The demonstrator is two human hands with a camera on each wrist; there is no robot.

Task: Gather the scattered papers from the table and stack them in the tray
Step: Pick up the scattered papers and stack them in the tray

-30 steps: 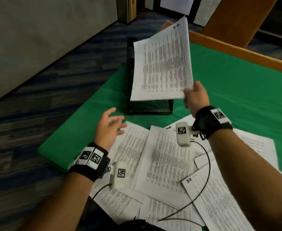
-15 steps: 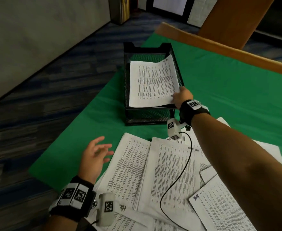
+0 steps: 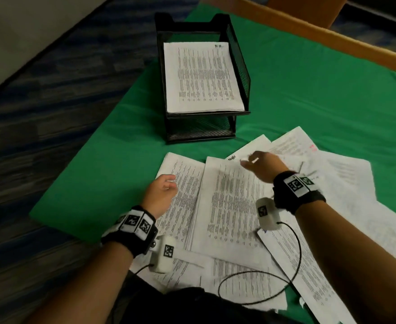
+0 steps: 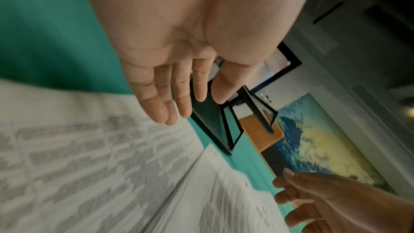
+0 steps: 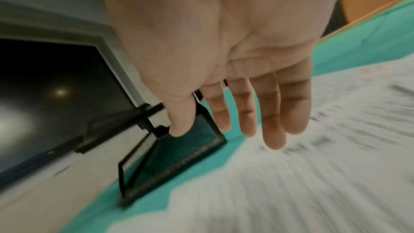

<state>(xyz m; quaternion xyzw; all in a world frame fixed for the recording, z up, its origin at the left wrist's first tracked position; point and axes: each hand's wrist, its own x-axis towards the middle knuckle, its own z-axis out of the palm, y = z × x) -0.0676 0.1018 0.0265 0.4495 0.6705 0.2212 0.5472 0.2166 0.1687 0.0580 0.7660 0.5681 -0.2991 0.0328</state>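
A black mesh tray point(image 3: 241, 66) stands on the green cloth with a stack of printed papers point(image 3: 201, 78) lying flat in its top tier. Several scattered papers point(image 3: 234, 206) overlap on the cloth in front of it. My left hand point(image 3: 163, 191) hovers open over the leftmost sheet point(image 3: 183, 183), fingers straight in the left wrist view point(image 4: 170, 95). My right hand point(image 3: 260, 163) is open and empty above the far edge of the scattered sheets, fingers spread in the right wrist view point(image 5: 257, 112). The tray also shows in both wrist views point(image 4: 212, 123) point(image 5: 179, 155).
The green cloth point(image 3: 321, 101) covers the table, with a wooden edge point(image 3: 332, 40) at the back. The cloth's left edge point(image 3: 80, 160) drops to patterned carpet. A black cable point(image 3: 274, 284) loops over the near papers.
My right hand let go of the sheet in the tray's top tier and drew back to the scattered papers. My left hand shifted forward over the left sheet.
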